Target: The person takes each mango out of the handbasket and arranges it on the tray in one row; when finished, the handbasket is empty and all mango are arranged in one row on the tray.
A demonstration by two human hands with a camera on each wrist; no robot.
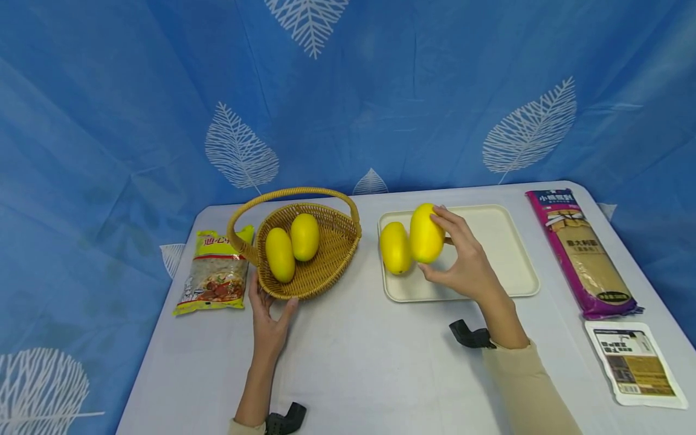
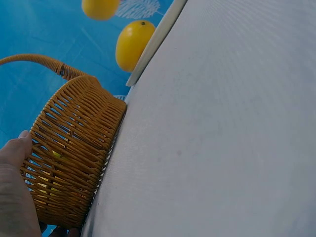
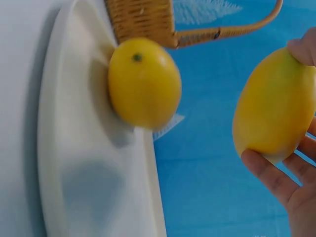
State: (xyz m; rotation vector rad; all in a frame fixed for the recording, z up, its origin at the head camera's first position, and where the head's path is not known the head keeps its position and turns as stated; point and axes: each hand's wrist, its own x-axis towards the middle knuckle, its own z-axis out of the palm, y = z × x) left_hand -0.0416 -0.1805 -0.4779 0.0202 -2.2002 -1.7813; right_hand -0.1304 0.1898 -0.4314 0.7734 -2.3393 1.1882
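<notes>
My right hand (image 1: 462, 254) holds a yellow mango (image 1: 426, 233) between thumb and fingers, above the cream tray (image 1: 484, 290). In the right wrist view this mango (image 3: 276, 106) appears raised off the tray, with a faint green tint near one end. Another mango (image 1: 396, 248) lies at the tray's left end. Two more mangoes, one on the left (image 1: 280, 255) and one on the right (image 1: 305, 237), sit inside a wicker basket (image 1: 331, 254). My left hand (image 1: 269, 326) grips the basket's near left side; the left wrist view has its thumb against the weave (image 2: 74, 148), fingers partly hidden.
Left of the basket lies a yellow food packet (image 1: 215, 270). A purple-edged noodle pack (image 1: 584, 251) and a white flat packet (image 1: 635, 364) lie along the right side. The basket's arched handle (image 1: 296, 191) rises above it. A blue curtain (image 1: 380, 109) hangs behind the white table (image 1: 370, 368).
</notes>
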